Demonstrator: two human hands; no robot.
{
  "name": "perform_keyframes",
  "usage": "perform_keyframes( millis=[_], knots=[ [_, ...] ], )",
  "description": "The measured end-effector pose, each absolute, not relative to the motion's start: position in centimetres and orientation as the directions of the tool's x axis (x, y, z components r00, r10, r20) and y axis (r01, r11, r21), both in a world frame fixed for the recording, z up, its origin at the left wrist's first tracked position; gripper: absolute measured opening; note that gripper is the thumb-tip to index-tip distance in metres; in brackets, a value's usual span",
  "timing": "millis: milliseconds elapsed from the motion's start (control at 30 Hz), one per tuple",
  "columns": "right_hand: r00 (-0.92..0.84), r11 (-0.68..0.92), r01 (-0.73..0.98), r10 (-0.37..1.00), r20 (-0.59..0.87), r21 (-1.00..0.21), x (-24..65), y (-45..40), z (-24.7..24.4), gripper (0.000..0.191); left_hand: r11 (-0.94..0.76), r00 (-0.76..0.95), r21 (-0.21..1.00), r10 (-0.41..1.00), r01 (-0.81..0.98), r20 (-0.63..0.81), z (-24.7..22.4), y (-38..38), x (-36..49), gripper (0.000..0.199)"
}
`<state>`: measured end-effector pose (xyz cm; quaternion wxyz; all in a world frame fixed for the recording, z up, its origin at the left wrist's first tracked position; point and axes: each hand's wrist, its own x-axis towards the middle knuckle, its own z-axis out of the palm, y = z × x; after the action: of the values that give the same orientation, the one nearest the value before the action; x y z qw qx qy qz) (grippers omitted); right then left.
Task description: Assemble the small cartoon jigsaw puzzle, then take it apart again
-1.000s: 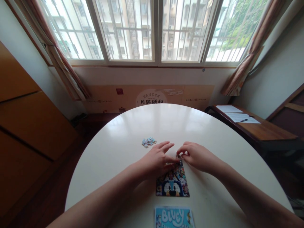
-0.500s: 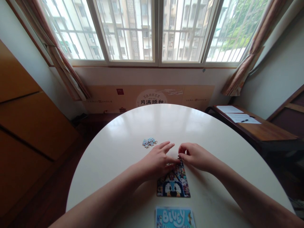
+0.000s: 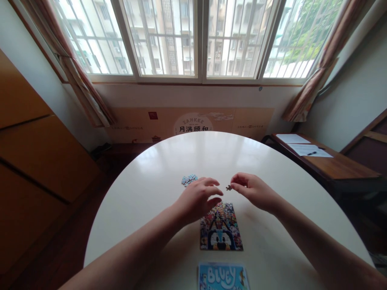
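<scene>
A partly assembled puzzle [image 3: 222,231] with a blue dog face lies on the white round table [image 3: 136,201]. Above its top right corner, my right hand [image 3: 252,190] pinches a small puzzle piece [image 3: 229,187] between thumb and fingertips. My left hand [image 3: 201,199] hovers over the puzzle's upper left part, fingers apart and holding nothing. Just beyond it is a pile of loose light-blue pieces [image 3: 189,179], partly hidden by that hand. The puzzle's top left edge is also covered by my left hand.
A blue box or card [image 3: 223,277] marked "BLUEY" lies at the near table edge, cut off by the frame. To the right, a wooden side table [image 3: 341,166] bears papers [image 3: 308,150] and a pen. A barred window spans the back.
My right hand has lifted away from the puzzle's top edge, and a piece now shows in its fingertips. My left hand has drawn up and back, uncovering more of the puzzle.
</scene>
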<state>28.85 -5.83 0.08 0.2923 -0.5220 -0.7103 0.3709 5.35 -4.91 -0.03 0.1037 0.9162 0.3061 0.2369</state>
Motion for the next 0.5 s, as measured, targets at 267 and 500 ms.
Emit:
perform_keyframes(
  millis=[267,500],
  knots=[
    [-0.31,-0.014,0.261,0.946,-0.098,-0.965,27.2,-6.4,-0.2,0.038,-0.707,0.522,0.51,0.707,0.491,0.477,0.5,-4.9,5.2,0.005],
    [-0.285,-0.035,0.22,0.953,-0.098,-0.975,26.7,-6.7,-0.3,0.039,-0.674,0.481,0.529,0.739,0.516,0.472,0.8,-5.3,5.4,0.004]
  ],
)
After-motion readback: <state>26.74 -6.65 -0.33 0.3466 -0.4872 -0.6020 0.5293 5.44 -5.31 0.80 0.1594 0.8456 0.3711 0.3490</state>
